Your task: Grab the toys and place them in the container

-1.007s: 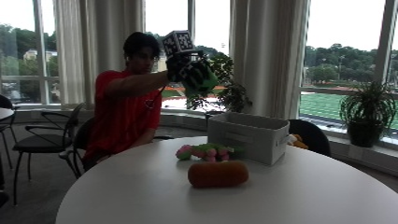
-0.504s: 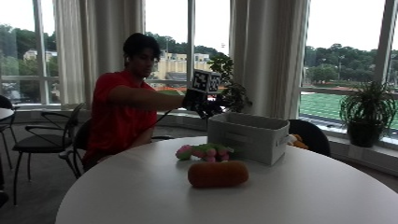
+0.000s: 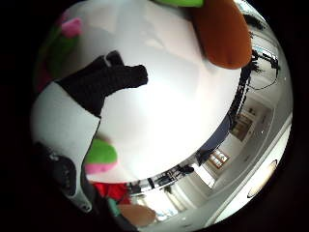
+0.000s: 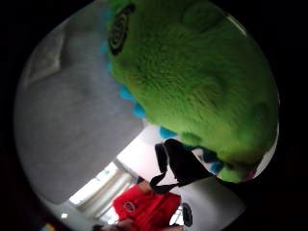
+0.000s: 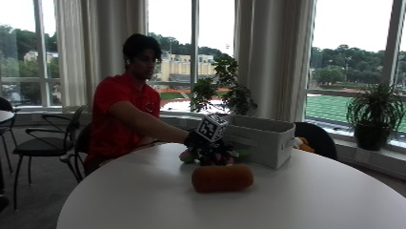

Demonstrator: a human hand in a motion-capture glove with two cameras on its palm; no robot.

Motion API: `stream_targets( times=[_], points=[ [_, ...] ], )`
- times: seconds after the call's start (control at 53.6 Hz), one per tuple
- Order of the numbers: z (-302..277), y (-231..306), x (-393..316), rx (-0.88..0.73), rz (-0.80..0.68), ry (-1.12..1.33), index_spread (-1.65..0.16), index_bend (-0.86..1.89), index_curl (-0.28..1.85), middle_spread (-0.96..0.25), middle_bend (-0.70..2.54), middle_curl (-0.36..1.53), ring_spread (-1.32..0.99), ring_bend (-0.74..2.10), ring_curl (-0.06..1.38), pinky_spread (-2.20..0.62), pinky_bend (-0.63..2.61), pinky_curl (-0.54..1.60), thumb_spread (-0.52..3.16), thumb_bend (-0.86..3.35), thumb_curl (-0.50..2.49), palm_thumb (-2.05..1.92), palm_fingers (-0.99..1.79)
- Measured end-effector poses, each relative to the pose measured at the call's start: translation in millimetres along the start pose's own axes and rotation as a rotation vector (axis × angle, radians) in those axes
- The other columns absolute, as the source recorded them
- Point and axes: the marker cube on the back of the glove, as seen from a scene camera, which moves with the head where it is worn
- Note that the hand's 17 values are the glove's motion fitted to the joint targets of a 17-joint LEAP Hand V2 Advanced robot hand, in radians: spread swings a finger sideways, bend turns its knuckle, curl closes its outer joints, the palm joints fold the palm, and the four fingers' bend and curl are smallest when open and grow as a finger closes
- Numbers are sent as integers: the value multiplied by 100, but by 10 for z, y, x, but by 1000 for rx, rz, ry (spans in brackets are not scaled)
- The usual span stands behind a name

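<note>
R hand (image 5: pixel 204 143) down over green plush (image 4: pixel 192 82), w/ gray container (image 5: pixel 260 139) just beside | fingers' state: can't tell | orange toy (image 5: pixel 222 177) near palm, untouched | likely reaching to grab plush.

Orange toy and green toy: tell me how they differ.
The orange toy is a plain log shape; the green toy is fuzzy with blue spikes. The orange toy lies alone near the table's front; the green toy sits beside the grey container, under the gloved right hand. Both rest on the table.
</note>
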Motion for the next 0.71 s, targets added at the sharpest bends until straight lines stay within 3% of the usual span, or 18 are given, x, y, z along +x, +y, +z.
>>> stream_targets(
  times=[0.168, 0.299, 0.317, 0.336, 0.354, 0.392, 0.41, 0.485, 0.709],
  points=[
    [105, -72, -132, -1, -13, 48, -29, -6, -1, 6, 15, 16, 4, 66, 44, -6, 157, 39, 108, -1, 37, 18, -26],
    [129, -65, -176, 126, 11, 3, -35, 3, -1, -7, 33, 23, -14, 88, 48, -29, 159, 38, 118, 4, 40, 29, 20],
    [127, -68, -169, 141, 8, 3, -37, 10, 1, -11, 41, 26, -18, 92, 49, -32, 155, 37, 120, 10, 43, 38, 40],
    [125, -70, -161, 157, 4, 5, -37, 4, -2, -11, 36, 24, -18, 88, 46, -32, 158, 37, 120, 5, 41, 32, 26],
    [124, -72, -154, 173, 0, 6, -38, 13, 2, -15, 46, 28, -23, 95, 50, -36, 152, 36, 120, 10, 44, 41, 47],
    [130, -68, -157, 205, -8, 4, -38, 15, 2, -20, 54, 31, -28, 95, 49, -39, 145, 34, 116, 14, 48, 49, 56],
    [139, -61, -172, 224, -13, 0, -39, 9, 1, -20, 47, 29, -29, 95, 48, -39, 149, 36, 120, 11, 46, 43, 47],
    [198, -19, -265, 306, -32, -17, -39, 22, 5, -28, 67, 37, -37, 100, 52, -43, 135, 34, 102, 19, 56, 64, 76],
    [166, 80, -285, 422, -30, 2, -41, 39, 12, -38, 81, 48, -45, 103, 56, -44, 123, 36, 72, 25, 72, 80, 102]
  ],
)
